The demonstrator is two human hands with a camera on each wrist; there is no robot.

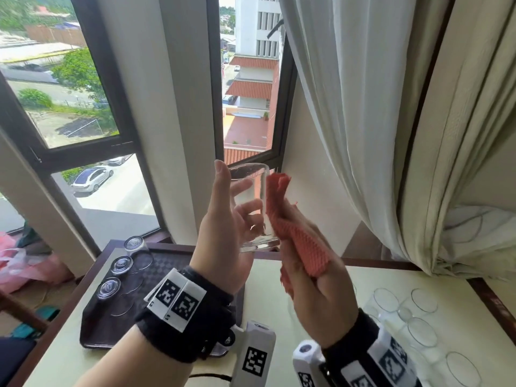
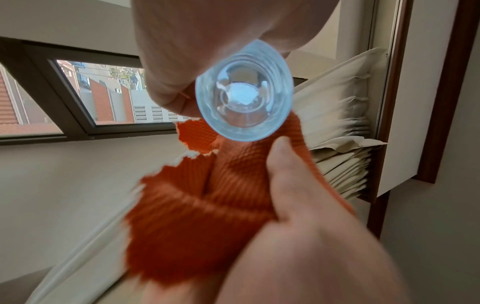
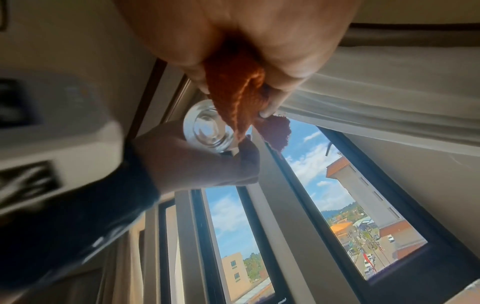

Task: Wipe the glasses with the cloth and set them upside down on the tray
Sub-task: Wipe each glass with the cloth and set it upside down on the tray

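I see the glass held upright in mid-air in front of the window, above the far edge of the table. My left hand grips it from the left side, fingers curled round the lower body and showing through the clear wall, thumb reaching up near the rim. My right hand holds the orange cloth bunched between thumb and fingers and presses it against the right side of the glass.

The head view alone shows the table layout: a dark tray at the left with three glasses upside down in a row along its left side, and a group of upright glasses on the table at the right, near the white curtain.

The left wrist view gives me what the head view cannot: the thick round base of the glass seen from below, with the cloth gathered just beneath it and the right thumb lying over the fabric.

The right wrist view shows the base too, smaller, partly covered by a hanging fold of cloth, with the left hand closed round the glass beneath it. The inside of the glass is not clear in any view.
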